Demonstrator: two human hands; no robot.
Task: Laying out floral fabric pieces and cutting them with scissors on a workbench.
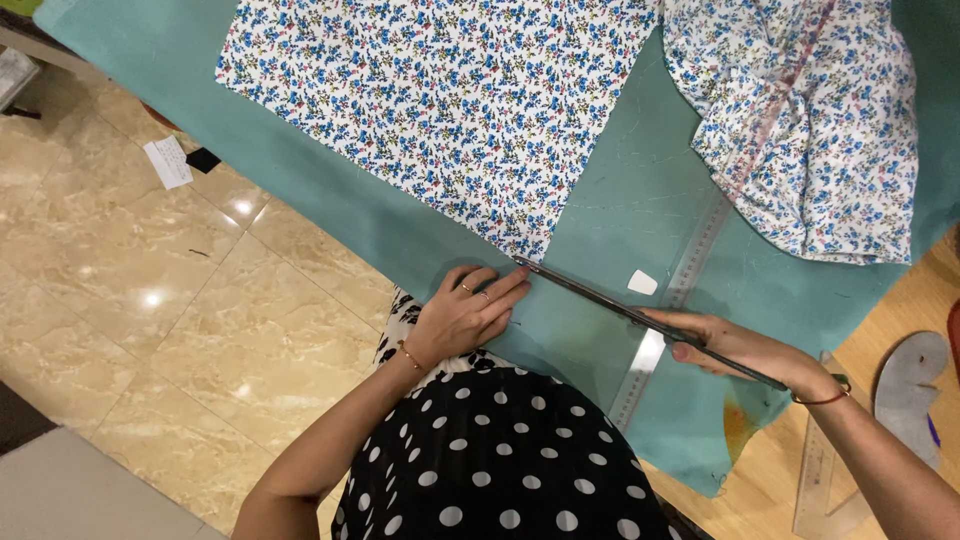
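Observation:
My right hand [745, 350] grips long dark scissors [620, 310], whose blades lie flat along the teal fabric [620, 200] and point toward the corner of a white cloth with small blue flowers [440, 100]. My left hand [465, 315] rests flat, fingers spread, on the near edge of the teal fabric, its fingertips close to the scissor tips. A clear ruler [675, 300] lies on the teal fabric under the scissors. A small white piece of tailor's chalk [642, 283] sits beside the ruler.
A second, crumpled piece of the floral cloth [800, 120] lies at the upper right. A wooden ruler [820, 470] and a grey curved template [908, 385] rest on the wooden tabletop at right. Beige tiled floor [150, 300] with a paper slip [167, 162] is at left.

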